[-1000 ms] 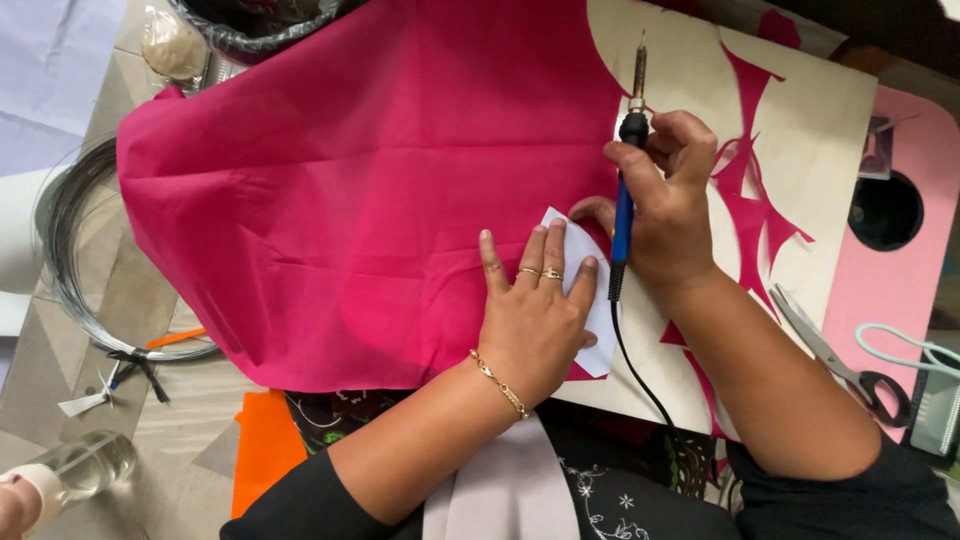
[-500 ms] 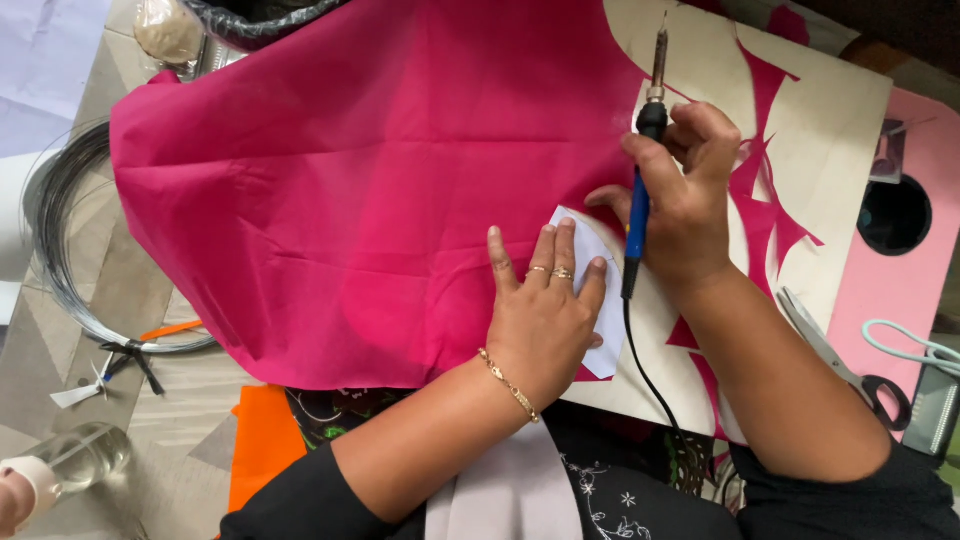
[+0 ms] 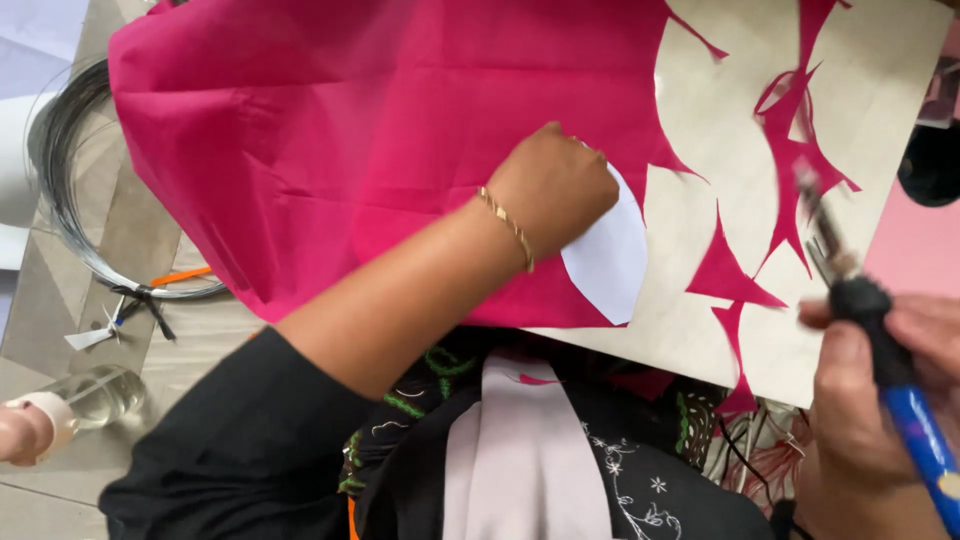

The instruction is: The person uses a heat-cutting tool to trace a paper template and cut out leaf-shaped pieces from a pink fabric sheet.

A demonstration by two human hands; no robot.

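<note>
Your left hand [image 3: 553, 188] reaches across the pink fabric [image 3: 380, 140], fingers curled down, seemingly pinching the top of the white paper template [image 3: 610, 262] lying on it. Your right hand [image 3: 870, 400], low at the right edge, grips a blue-handled soldering tool [image 3: 880, 350], tip up over the beige board [image 3: 860, 130].

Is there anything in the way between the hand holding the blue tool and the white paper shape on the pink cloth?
Nothing visible. Between the right hand with the blue-handled tool and the white paper shape lies only flat beige board with pink cloth scraps. The left hand presses the shape's far side.
</note>
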